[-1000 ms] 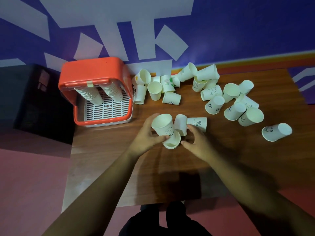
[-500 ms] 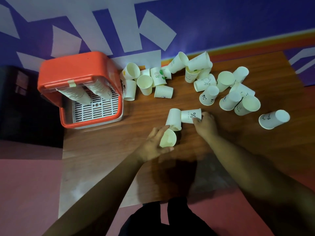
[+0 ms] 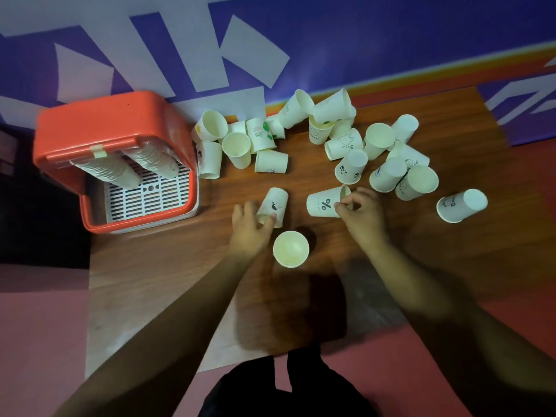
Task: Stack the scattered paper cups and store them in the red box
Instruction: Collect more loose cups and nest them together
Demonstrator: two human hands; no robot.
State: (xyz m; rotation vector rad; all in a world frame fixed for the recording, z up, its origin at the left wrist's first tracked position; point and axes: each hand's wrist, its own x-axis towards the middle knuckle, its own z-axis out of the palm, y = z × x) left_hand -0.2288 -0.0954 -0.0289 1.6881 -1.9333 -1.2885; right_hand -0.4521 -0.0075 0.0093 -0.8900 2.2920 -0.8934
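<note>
My left hand [image 3: 251, 230] closes its fingers around the mouth end of a white paper cup with a small black drawing [image 3: 274, 204] lying on the table. My right hand [image 3: 361, 212] pinches the rim of a cup printed with a percent sign [image 3: 323, 204], which lies on its side. An upright empty cup [image 3: 291, 248] stands between the two hands, touched by neither. The red box [image 3: 99, 127] sits at the table's left, lid raised, with two cup stacks [image 3: 120, 170] leaning inside over a white grid.
Several loose cups lie in a cluster by the box [image 3: 240, 145] and another to the right [image 3: 376, 155]; one lies alone at far right [image 3: 461, 205]. The wooden table [image 3: 451, 266] ends near my legs. A purple wall runs behind.
The left hand let go of the cup it held, which now stands upright, and moved onto the lying cup. The right hand took the percent cup's rim. The two lying cups have separated.
</note>
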